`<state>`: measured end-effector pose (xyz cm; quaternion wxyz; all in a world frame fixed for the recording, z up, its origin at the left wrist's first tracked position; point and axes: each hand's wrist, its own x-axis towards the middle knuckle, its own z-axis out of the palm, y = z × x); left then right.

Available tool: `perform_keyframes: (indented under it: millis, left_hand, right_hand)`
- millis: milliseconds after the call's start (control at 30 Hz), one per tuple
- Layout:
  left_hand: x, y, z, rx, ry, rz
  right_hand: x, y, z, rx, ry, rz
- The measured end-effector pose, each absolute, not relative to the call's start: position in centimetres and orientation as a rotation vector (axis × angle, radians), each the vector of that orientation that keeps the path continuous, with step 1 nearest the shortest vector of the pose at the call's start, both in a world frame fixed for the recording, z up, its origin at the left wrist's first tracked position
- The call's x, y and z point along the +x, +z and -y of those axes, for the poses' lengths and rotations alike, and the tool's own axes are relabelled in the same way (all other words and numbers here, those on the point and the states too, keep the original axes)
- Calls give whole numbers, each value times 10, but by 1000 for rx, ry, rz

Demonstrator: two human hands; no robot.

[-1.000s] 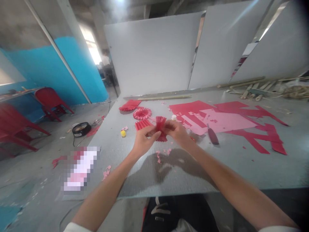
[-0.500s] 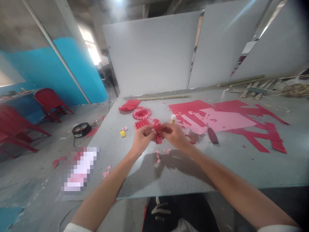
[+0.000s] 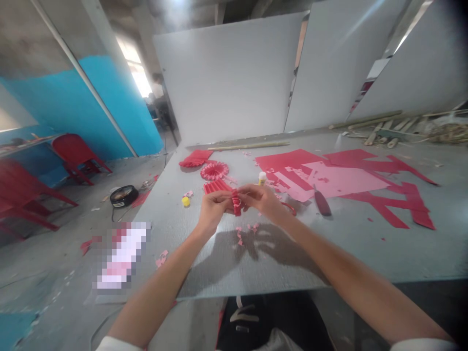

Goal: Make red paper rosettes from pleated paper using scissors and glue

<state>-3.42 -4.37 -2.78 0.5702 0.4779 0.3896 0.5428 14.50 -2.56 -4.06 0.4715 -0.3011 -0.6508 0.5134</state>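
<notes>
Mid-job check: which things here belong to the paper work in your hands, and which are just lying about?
In the work: pleated red paper pinched between left hand and right hand; pleated red rosette; small white bottle; yellow cap; cut red and pink sheets.

Just lying about: long bamboo strip; wooden scraps; red plastic chair.

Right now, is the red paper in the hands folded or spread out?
Folded: the red paper is gathered into a narrow pleated strip, pinched between the left hand and right hand.
</notes>
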Motion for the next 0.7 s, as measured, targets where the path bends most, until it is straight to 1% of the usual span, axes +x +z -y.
perform_keyframes:
  millis: [267, 500, 700]
  left_hand:
    - [-41, -32, 38, 865, 1180, -720]
    - [-44, -36, 36, 899, 1041, -712]
    - [-43, -36, 37, 919, 1053, -688]
  right_hand:
    - [147, -42, 32, -604, 964, 1770]
    - [143, -37, 39, -584, 631, 1838]
    - [143, -33, 42, -498, 531, 1820]
